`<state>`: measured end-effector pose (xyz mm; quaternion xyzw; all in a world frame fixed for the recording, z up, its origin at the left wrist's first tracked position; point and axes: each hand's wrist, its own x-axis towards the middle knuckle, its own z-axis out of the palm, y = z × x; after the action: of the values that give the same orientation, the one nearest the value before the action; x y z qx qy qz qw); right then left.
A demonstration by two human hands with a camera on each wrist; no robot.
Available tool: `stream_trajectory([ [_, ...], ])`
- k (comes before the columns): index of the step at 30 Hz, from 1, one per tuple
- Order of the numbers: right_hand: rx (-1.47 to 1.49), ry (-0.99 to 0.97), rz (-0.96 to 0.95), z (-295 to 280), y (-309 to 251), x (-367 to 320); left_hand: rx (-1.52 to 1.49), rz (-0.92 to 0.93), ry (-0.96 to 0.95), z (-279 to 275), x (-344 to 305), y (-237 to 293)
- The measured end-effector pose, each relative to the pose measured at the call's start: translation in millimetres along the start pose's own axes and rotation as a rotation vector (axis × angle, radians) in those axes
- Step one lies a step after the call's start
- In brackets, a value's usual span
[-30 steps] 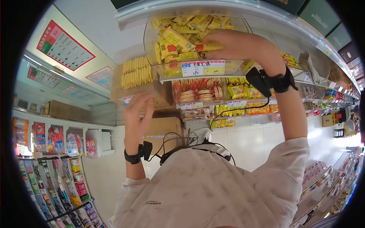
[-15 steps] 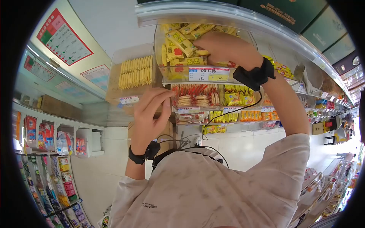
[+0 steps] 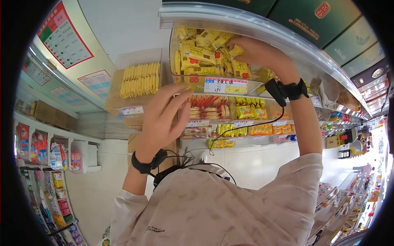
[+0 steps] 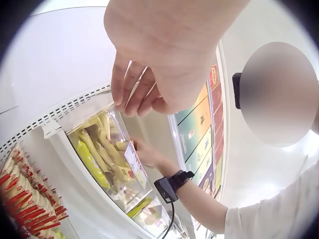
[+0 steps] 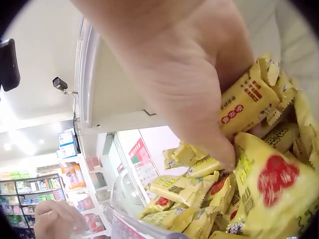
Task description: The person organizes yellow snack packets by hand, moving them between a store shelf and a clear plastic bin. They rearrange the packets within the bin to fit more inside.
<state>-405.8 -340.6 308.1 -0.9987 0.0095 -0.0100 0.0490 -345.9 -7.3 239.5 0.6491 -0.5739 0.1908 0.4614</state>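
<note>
My right hand reaches into the clear bin of yellow snack packets on the upper shelf. In the right wrist view it grips a yellow packet, with the thumb curled against the near side and the fingers mostly hidden behind. Other packets lie piled around the thumb. My left hand hovers in front of the shelf, palm inward, fingers loosely bent and holding nothing. It overlaps the bin's lower left corner in the head view. A price label is fixed to the bin's front.
Left of the bin, an open box holds upright rows of thin yellow packets. Below are bins of red-topped round crackers and more bagged snacks. A black cable hangs from my right wrist. Green boxes line the top.
My right hand has shifted right within the bin and risen slightly, and a packet now shows at its fingers. My left hand has come up toward the bin's front. The head view has turned slightly.
</note>
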Motion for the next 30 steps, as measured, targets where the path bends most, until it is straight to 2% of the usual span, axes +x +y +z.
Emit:
stream_trajectory([
  [4, 0.106, -0.084, 0.065, -7.2, -8.8, -12.8, 0.015, 0.160, -0.032, 20.9, 23.7, -3.4],
  [7, 0.089, -0.192, 0.176, -11.0, -34.7, -9.4, 0.149, 0.149, -0.149, 32.4, 44.2, -2.6],
  [9, 0.026, -0.246, 0.261, -13.1, -56.0, -5.4, 0.199, 0.059, -0.246, 39.8, 52.9, -4.8],
  [12, -0.051, -0.319, 0.246, -14.1, -61.2, 0.3, 0.223, -0.032, -0.346, 45.2, 61.9, -0.8],
  [13, -0.002, -0.290, 0.199, -10.7, -55.6, -0.2, 0.225, -0.057, -0.371, 45.6, 63.1, 0.7],
  [15, 0.101, -0.230, 0.104, 0.9, -39.4, -1.9, 0.255, -0.019, -0.346, 47.5, 59.5, -0.3],
  [18, 0.141, -0.245, 0.006, 5.8, -22.4, -2.6, 0.292, 0.025, -0.309, 50.1, 56.8, -4.7],
  [21, 0.111, -0.309, 0.031, 2.7, -17.4, 1.6, 0.274, 0.030, -0.332, 50.2, 56.3, -7.2],
  [24, 0.061, -0.414, 0.161, -8.5, -27.4, 3.4, 0.280, 0.049, -0.352, 48.9, 55.2, -8.6],
  [27, 0.088, -0.300, 0.143, -7.3, -7.0, 2.6, 0.302, 0.079, -0.340, 50.0, 51.6, -10.0],
  [30, 0.159, -0.073, 0.061, -4.7, 6.4, -3.4, 0.301, 0.080, -0.334, 49.1, 51.0, -9.7],
])
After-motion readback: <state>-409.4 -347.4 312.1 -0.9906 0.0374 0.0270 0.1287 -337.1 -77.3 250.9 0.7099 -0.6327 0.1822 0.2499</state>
